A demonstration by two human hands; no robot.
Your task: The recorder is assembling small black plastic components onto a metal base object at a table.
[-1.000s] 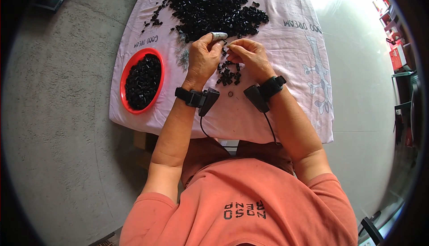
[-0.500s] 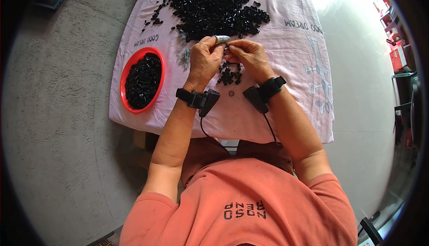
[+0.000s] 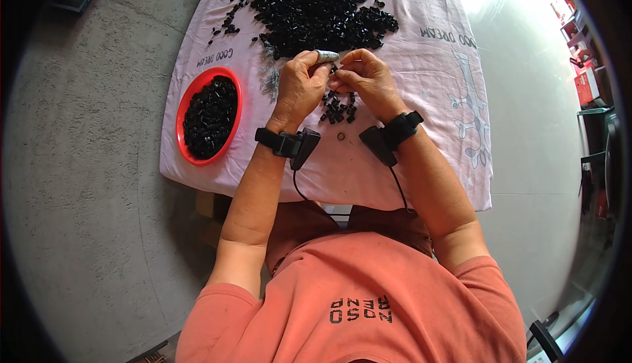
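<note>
Above the cloth, my left hand (image 3: 301, 87) and my right hand (image 3: 370, 80) meet fingertip to fingertip. A grey wrapping (image 3: 327, 56) covers one finger of the left hand. Between the fingertips shows a small black plastic piece (image 3: 333, 70), pinched by the left hand; the right fingers are closed at its other side, and their exact grip is partly hidden. Below the hands lies a small cluster of black pieces (image 3: 338, 109). Just beyond them spreads a large heap of similar black pieces (image 3: 316, 10).
A red basin (image 3: 239, 114) filled with black pieces stands at the left on the pink printed cloth (image 3: 434, 159). A small dark ring (image 3: 341, 136) lies near my wrists. Both wrists carry black straps with cabled boxes (image 3: 305, 149). Concrete floor (image 3: 85, 159) surrounds the table.
My right fingers have shifted from the left fingertip slightly down and curled more, and the black piece between the hands now shows more plainly. The left hand has moved slightly.
</note>
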